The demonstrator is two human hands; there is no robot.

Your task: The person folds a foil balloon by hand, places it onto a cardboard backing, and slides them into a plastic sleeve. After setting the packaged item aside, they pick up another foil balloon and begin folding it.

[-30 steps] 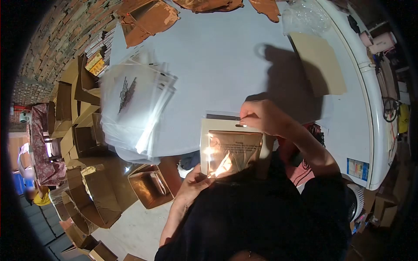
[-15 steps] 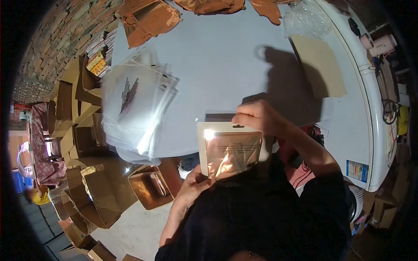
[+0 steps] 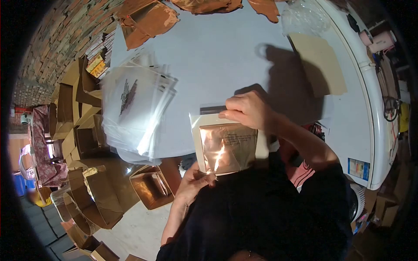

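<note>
In front of my body is a clear plastic bag (image 3: 194, 126) around a pale card with a shiny copper-coloured packet (image 3: 226, 148) on it. Small dark print shows through near the packet's upper right. My right hand (image 3: 250, 111) pinches the bag's top edge, where a dark strip shows. At the lower left corner, my left hand (image 3: 194, 183) grips the same bag between thumb and fingers. A loose pile of clear plastic bags (image 3: 135, 100) with dark print lies on the table to the left.
On the white table (image 3: 213, 56) lie a beige sheet (image 3: 320, 65), crumpled clear plastic (image 3: 306, 19) and brown wrapped bundles (image 3: 152, 21). An open cardboard box (image 3: 152, 187) stands below the table's near edge. More cardboard boxes (image 3: 93, 195) crowd the left side.
The bag with its card and packet has shifted slightly left and upward and tilted a little. My right hand moved left and up with it; my left hand keeps its grip at the lower corner.
</note>
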